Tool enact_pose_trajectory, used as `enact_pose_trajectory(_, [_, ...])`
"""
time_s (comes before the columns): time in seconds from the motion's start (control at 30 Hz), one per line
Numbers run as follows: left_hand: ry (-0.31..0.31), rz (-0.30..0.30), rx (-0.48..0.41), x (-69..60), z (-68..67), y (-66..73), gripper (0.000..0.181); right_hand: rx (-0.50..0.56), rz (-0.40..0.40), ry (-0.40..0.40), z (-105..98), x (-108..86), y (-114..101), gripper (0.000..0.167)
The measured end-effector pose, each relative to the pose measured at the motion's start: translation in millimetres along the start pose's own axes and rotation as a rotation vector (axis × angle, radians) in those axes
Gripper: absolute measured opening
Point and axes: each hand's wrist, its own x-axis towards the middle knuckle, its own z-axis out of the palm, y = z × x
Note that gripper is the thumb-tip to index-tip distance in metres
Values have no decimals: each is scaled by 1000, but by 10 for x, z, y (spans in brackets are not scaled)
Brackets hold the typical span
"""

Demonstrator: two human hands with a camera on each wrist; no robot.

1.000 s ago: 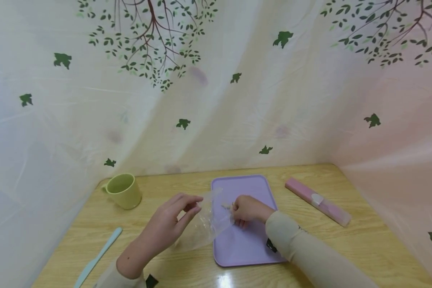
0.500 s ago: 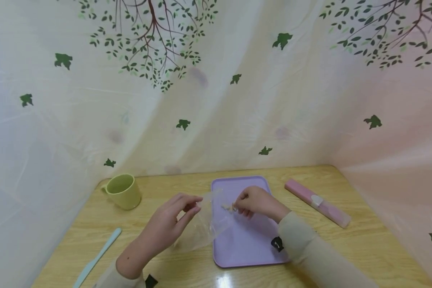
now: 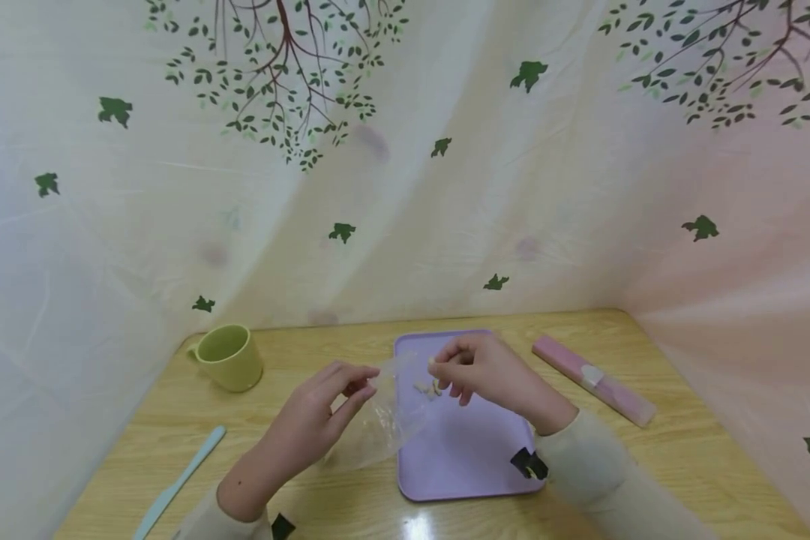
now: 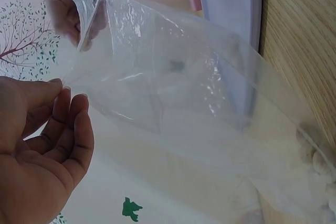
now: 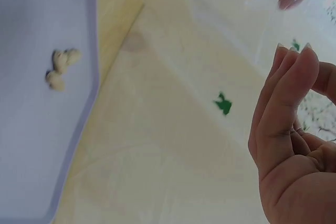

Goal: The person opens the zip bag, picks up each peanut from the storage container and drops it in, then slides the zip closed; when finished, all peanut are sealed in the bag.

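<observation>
My left hand [image 3: 304, 420] pinches the mouth edge of a clear plastic bag [image 3: 373, 431]. The left wrist view shows the bag [image 4: 168, 93] slanting down from those fingertips, several pale lumps [image 4: 317, 158] at its low end. On the purple tray [image 3: 469, 457] lie a few small beige pieces [image 3: 425, 389], which the right wrist view shows as a little cluster [image 5: 60, 62]. Above them my right hand [image 3: 493, 379], beside the bag's mouth, pinches a small pale piece [image 3: 432, 361] between thumb and finger; the right wrist view hides that piece behind the fingers.
A green mug [image 3: 232, 364] stands at the back left of the wooden table, with a pale blue spatula-like tool [image 3: 178, 484] in front of it. To the tray's right lies a long pink case [image 3: 590, 379]. A printed curtain hangs behind the table.
My right hand has risen from the tray and moved back and to the right, a small piece now at its fingertips. More of the beige pieces show. My left hand has stayed still.
</observation>
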Motion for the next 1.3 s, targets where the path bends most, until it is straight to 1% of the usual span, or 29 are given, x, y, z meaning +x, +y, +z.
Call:
enact_pose_trajectory(0.1, [7,6,5,6,0,-5,26,-2,-39,-15,78,-47,-98,25])
enact_pose_trajectory(0.33, [7,7,1,17,0,-17,26,-10,-79,-27,199,-96,-251,24])
enact_pose_trajectory(0.47, [5,10,-1,25,2,-24,27,-6,-93,-40,244,-77,-277,24])
enact_pose_trajectory(0.67, [7,25,-2,34,2,-39,27,-9,-86,-58,271,-48,-253,21])
enact_pose_trajectory(0.83, [3,32,-1,49,-2,-48,27,-35,-73,-45,239,-18,-219,19])
enact_pose_trajectory(1.0, [-5,24,-8,62,-2,-56,26,-33,-69,-22,169,21,-152,22])
enact_pose_trajectory(1.1, [-7,17,-11,65,5,-66,26,-20,-41,0,111,78,-85,24])
enact_pose_trajectory(1.3, [-14,5,-10,69,13,-77,26,28,56,70,-3,226,50,28])
